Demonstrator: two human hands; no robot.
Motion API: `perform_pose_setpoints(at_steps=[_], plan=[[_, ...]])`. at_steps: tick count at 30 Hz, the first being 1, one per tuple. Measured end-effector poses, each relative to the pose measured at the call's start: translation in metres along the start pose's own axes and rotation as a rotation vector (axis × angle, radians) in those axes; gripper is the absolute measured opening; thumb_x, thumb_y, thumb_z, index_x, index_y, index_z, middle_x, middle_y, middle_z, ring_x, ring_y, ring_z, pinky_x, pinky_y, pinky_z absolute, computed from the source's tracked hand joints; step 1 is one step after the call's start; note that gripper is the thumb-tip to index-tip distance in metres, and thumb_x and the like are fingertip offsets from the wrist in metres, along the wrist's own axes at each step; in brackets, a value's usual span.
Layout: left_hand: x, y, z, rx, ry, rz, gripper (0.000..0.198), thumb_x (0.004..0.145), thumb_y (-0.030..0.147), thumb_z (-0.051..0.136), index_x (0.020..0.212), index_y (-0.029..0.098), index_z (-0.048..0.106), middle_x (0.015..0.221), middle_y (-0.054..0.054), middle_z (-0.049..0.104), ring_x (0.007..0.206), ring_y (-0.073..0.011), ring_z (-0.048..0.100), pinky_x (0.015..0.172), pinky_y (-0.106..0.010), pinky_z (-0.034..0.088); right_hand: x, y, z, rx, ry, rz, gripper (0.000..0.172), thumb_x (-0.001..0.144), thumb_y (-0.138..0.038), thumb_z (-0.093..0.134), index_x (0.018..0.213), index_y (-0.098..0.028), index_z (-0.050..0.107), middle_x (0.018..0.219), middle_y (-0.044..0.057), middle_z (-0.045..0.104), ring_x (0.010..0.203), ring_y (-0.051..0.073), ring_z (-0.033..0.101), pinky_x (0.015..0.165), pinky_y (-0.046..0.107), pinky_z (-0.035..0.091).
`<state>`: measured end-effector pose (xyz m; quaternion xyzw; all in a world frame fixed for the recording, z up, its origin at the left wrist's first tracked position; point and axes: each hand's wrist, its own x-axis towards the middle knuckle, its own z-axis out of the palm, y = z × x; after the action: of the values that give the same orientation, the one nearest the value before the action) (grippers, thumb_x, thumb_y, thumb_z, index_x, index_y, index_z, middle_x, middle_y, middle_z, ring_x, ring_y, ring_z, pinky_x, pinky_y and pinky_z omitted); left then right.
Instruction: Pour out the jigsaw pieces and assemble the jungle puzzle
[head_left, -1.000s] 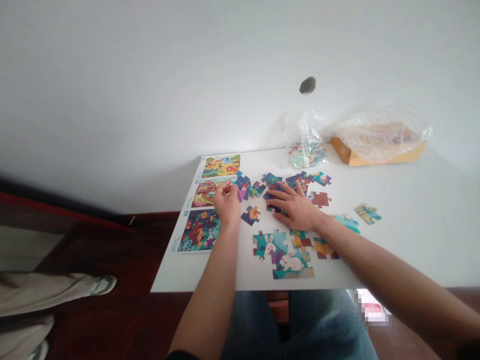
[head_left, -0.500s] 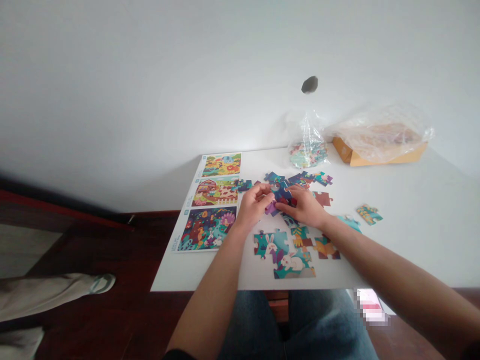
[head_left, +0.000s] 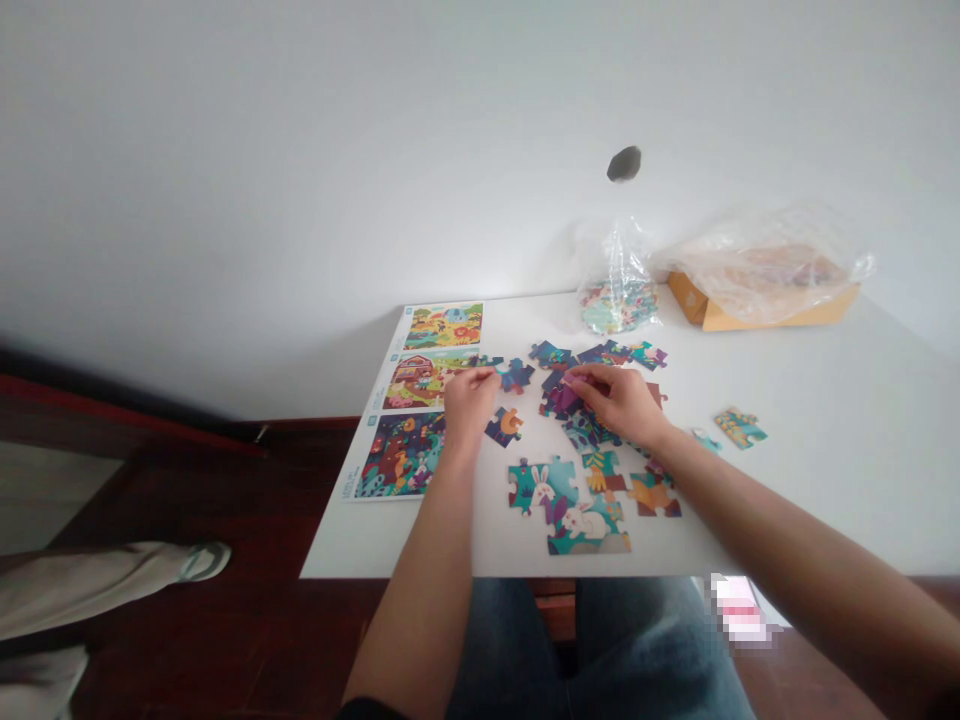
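Left hand [head_left: 466, 402], centre frame: fingers curled, tips at the left edge of a blue piece [head_left: 517, 375] flat on the table [head_left: 825, 480]; whether I pinch it, cannot tell. Right hand [head_left: 622, 402] pinches a purple piece [head_left: 561, 398] at the upper left end of the cluster [head_left: 592, 432] under my palm. Blue piece lies just left of the purple one, a small gap between, nearer my left hand; its long axis runs left-right.

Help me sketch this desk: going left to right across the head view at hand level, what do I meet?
The picture sheet → left hand → right hand → lone puzzle piece.
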<state>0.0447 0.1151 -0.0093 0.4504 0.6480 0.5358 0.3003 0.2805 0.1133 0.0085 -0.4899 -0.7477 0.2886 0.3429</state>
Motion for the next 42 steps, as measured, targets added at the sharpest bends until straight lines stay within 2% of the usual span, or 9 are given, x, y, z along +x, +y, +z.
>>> perform_pose_setpoints(at_steps=[3,7,10,13,17,26,31,38,42], plan=[[-0.004,0.002,-0.001,0.272,-0.121,0.145,0.01,0.076,0.026,0.067,0.073,0.021,0.076,0.071,-0.003,0.072,0.073,-0.0217,0.066,0.072,-0.031,0.049,-0.002,-0.002,0.004,-0.025,-0.048,-0.046,0.03,0.094,-0.039,0.056,0.107,-0.02,0.075,0.081,0.004,0.074,0.066,0.017,0.064,0.065,0.03,0.047],[-0.003,0.001,-0.007,0.56,-0.017,0.35,0.023,0.085,0.018,0.057,0.092,0.022,0.079,0.094,-0.006,0.075,0.095,-0.0243,0.066,0.092,-0.038,0.049,-0.003,-0.003,0.01,-0.094,-0.077,-0.137,0.026,0.095,-0.034,0.056,0.104,-0.019,0.075,0.085,0.006,0.074,0.07,0.017,0.063,0.068,0.029,0.047],[-0.001,-0.004,-0.008,0.777,-0.047,0.366,0.028,0.085,0.016,0.059,0.104,0.023,0.078,0.117,-0.006,0.071,0.113,-0.0277,0.06,0.107,-0.045,0.041,-0.002,-0.003,0.012,-0.113,-0.089,-0.192,0.023,0.096,-0.031,0.057,0.103,-0.018,0.075,0.083,0.006,0.072,0.069,0.016,0.061,0.069,0.028,0.047],[-0.006,-0.004,-0.005,0.889,-0.1,0.331,0.032,0.086,0.024,0.063,0.114,0.028,0.076,0.133,-0.003,0.065,0.121,-0.0334,0.053,0.106,-0.051,0.041,-0.002,-0.001,0.011,-0.127,-0.093,-0.219,0.022,0.096,-0.029,0.058,0.102,-0.017,0.075,0.081,0.005,0.071,0.068,0.015,0.06,0.069,0.028,0.046],[-0.015,0.001,0.0,0.935,-0.157,0.354,0.034,0.089,0.028,0.06,0.121,0.033,0.073,0.141,0.001,0.059,0.124,-0.0372,0.048,0.101,-0.056,0.042,-0.001,0.001,0.01,-0.147,-0.097,-0.218,0.019,0.095,-0.028,0.06,0.1,-0.017,0.075,0.078,0.004,0.07,0.067,0.015,0.059,0.068,0.027,0.045],[-0.018,0.004,0.0,0.959,-0.209,0.36,0.039,0.089,0.027,0.058,0.126,0.035,0.069,0.147,0.001,0.054,0.133,-0.0392,0.042,0.104,-0.059,0.038,-0.001,0.0,0.01,-0.16,-0.106,-0.181,0.02,0.094,-0.029,0.06,0.101,-0.018,0.076,0.078,0.004,0.069,0.066,0.015,0.058,0.067,0.027,0.044],[-0.022,0.003,0.004,0.931,-0.255,0.431,0.045,0.088,0.022,0.057,0.129,0.036,0.066,0.148,0.002,0.054,0.138,-0.0416,0.036,0.104,-0.063,0.036,0.0,0.002,0.01,-0.159,-0.119,-0.177,0.02,0.094,-0.029,0.06,0.101,-0.018,0.076,0.078,0.003,0.069,0.067,0.015,0.057,0.067,0.027,0.043],[-0.016,0.013,-0.007,0.798,-0.077,0.396,0.025,0.087,0.022,0.064,0.108,0.028,0.076,0.126,-0.001,0.069,0.122,-0.0319,0.052,0.105,-0.051,0.04,0.001,0.003,0.009,-0.159,-0.126,-0.156,0.019,0.094,-0.029,0.06,0.099,-0.02,0.076,0.077,0.003,0.068,0.066,0.015,0.057,0.067,0.027,0.042],[-0.031,0.02,-0.022,0.825,-0.052,0.406,0.014,0.085,0.025,0.068,0.095,0.027,0.077,0.108,-0.004,0.073,0.112,-0.0303,0.058,0.097,-0.048,0.043,0.001,0.003,0.01,-0.163,-0.113,-0.159,0.019,0.094,-0.03,0.06,0.099,-0.02,0.076,0.078,0.004,0.068,0.069,0.016,0.058,0.068,0.027,0.043]])
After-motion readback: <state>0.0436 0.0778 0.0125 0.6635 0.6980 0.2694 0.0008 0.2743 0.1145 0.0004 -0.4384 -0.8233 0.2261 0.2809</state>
